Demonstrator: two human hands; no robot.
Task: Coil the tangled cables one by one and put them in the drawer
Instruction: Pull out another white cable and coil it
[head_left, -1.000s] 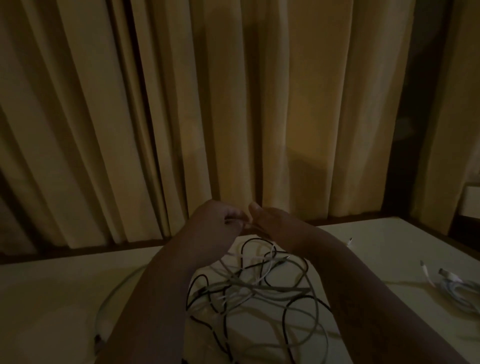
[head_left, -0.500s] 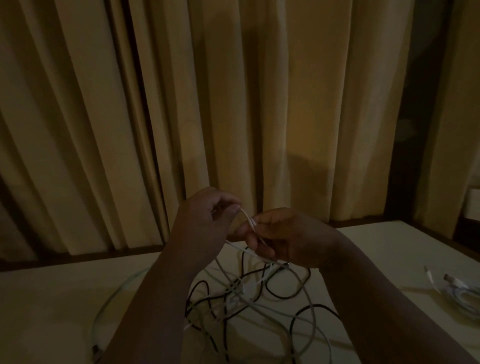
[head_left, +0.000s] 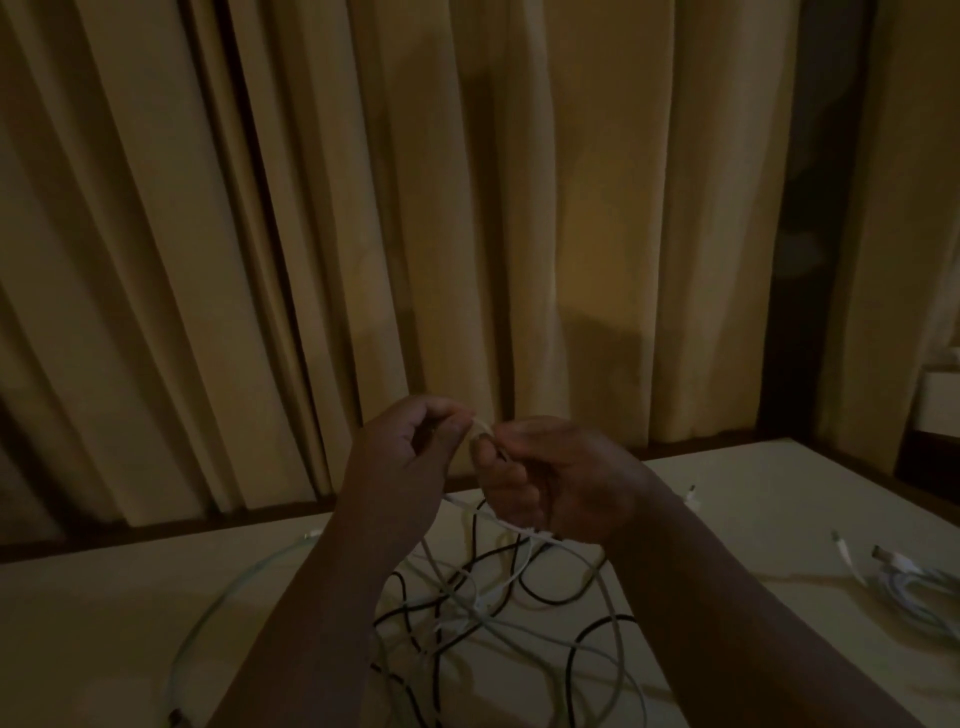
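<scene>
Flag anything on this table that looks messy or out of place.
The white and black cables lie knotted in one heap on the table, beneath both hands. The left hand and right hand pinch one white strand above it. A pale cable trails loose to the left.

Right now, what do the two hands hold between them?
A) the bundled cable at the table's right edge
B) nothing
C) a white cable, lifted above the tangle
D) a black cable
C: the left hand and the right hand both pinch a white cable above the tangle on the table, while the bundled cable at the right edge lies untouched.
</scene>
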